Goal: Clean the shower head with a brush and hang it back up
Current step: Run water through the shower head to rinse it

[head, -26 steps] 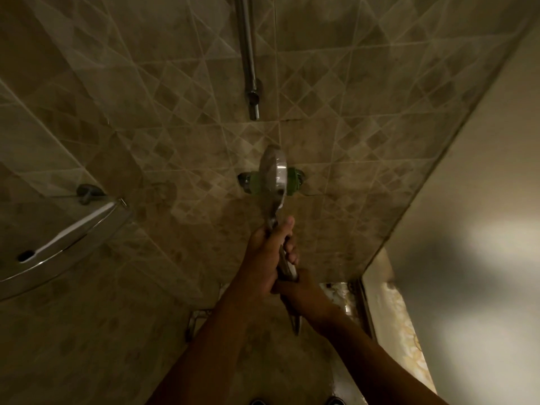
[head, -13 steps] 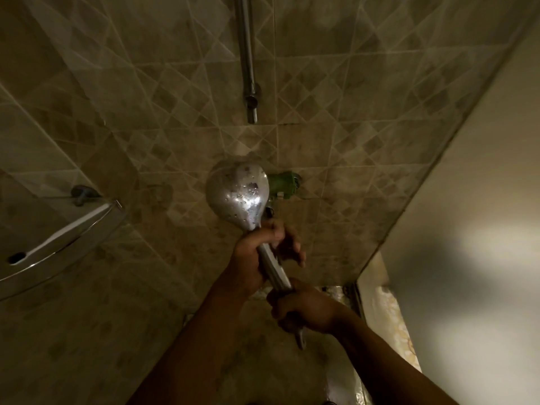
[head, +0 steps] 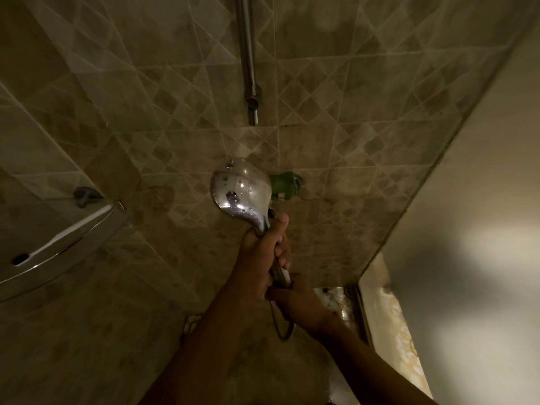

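Tiled wall (head: 365, 118): beige diamond-pattern tiles, fills the view behind the shower head.
Corner shelf (head: 58, 247): glass with metal rim, far left of the shower head and a bit lower.
Metal pipe (head: 248, 59): runs down the wall, ends straight above the shower head, well apart from it.
Shower head (head: 241, 191): chrome, wet with droplets, rounded back faces me, held up in front of the wall, not hung.
My left hand (head: 260, 258): fingers clenched round the handle just below the shower head, thumb up along the neck.
My right hand (head: 295, 299): below the left, touching it, fingers closed on the handle's low end where the hose (head: 280, 325) loops down.
Green holder (head: 285, 185): on the wall, just right of the shower head, partly hidden behind it; cannot tell if they touch.
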Demonstrator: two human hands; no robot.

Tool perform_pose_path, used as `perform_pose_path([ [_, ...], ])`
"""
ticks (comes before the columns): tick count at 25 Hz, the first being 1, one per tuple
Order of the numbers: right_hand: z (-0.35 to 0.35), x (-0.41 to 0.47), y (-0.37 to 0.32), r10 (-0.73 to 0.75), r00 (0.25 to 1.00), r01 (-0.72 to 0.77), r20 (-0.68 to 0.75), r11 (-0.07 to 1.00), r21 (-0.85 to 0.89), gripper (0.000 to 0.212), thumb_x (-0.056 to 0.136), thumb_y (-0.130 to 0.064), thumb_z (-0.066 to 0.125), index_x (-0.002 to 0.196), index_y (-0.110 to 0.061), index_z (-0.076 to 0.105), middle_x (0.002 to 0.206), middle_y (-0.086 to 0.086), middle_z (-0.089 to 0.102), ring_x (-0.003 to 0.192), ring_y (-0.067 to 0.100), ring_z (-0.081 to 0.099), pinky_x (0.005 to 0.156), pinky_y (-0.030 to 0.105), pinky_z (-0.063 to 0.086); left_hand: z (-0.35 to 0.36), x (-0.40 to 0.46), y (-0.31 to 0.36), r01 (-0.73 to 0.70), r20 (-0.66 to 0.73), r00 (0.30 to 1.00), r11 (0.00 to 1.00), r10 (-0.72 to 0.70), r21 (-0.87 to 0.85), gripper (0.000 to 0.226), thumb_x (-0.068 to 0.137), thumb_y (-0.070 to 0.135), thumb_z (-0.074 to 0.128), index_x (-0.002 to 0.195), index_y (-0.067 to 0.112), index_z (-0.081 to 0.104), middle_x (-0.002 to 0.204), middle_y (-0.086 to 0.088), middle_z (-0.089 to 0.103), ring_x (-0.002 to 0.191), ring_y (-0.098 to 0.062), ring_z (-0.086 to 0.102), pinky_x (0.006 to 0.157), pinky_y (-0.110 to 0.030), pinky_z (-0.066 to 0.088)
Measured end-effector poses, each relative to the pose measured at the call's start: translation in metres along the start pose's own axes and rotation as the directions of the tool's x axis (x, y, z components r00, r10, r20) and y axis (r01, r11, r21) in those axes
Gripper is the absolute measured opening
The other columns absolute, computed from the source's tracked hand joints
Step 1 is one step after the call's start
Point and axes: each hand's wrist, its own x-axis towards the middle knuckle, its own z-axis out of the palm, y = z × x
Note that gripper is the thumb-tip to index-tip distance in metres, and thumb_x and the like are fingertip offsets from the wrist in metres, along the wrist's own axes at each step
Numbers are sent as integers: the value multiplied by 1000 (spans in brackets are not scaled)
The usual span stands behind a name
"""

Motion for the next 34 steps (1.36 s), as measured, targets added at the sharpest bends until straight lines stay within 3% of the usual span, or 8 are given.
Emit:
perform_pose_path([
  [8,11,-2,4,-145,928,51,-343,962,-269,12,84,-20,68,78,-9,67,62,5,63,52,13,56,43,19,36,4,2,-3,-4,-124,992,1000,2,-23,28,97,25,62,76,14,47,60,0,42,51,-15,44,51,-29,41],
  [11,11,-1,7,-155,924,70,-348,967,-245,14,81,-19,68,77,-5,67,60,3,61,53,14,56,47,27,39,4,2,-5,24,-150,988,997,-34,-71,18,95,9,59,79,12,54,65,-3,48,56,-17,50,59,-32,45],
  [17,-8,-10,-6,1,997,-8,78,995,99,23,62,-8,65,52,-17,47,49,4,40,41,16,36,45,29,28,-6,-8,5,-64,160,985,997,57,35,20,83,9,62,64,15,66,63,-11,59,57,-28,57,63,-39,49],
  [21,-17,-18,-12,-12,897,-69,442,984,165,33,65,2,60,50,-17,38,48,4,32,40,14,29,46,30,20,-6,-7,6,12,388,922,997,20,-81,25,72,19,74,60,10,55,65,-15,58,54,-29,59,51,-30,45],
  [24,-20,-21,-16,6,821,-133,570,975,181,32,68,0,58,52,-17,36,45,0,33,37,12,29,44,25,22,-4,-8,5,132,525,850,980,-35,-149,39,76,33,80,59,9,53,56,-11,56,44,-24,56,45,-26,40],
  [28,-14,-20,-8,49,930,-126,366,974,188,32,70,-1,62,51,-20,45,46,-1,36,38,12,31,46,27,23,2,-9,2,110,344,936,991,-78,-73,56,76,46,80,53,14,41,40,0,33,29,-12,31,38,-22,30],
  [31,0,-17,1,35,991,-54,131,987,150,17,74,-5,65,62,-12,54,50,3,41,41,14,37,44,25,29,7,-7,-2,86,45,995,994,-89,65,51,82,44,75,57,16,40,45,1,31,34,-13,31,42,-24,32],
  [34,10,-15,4,-24,990,32,-141,998,57,14,82,-8,69,76,4,64,60,13,56,51,18,50,45,26,37,8,-6,-10,77,-62,995,996,-75,37,33,90,24,71,70,10,49,53,-1,39,42,-16,39,47,-29,36],
])
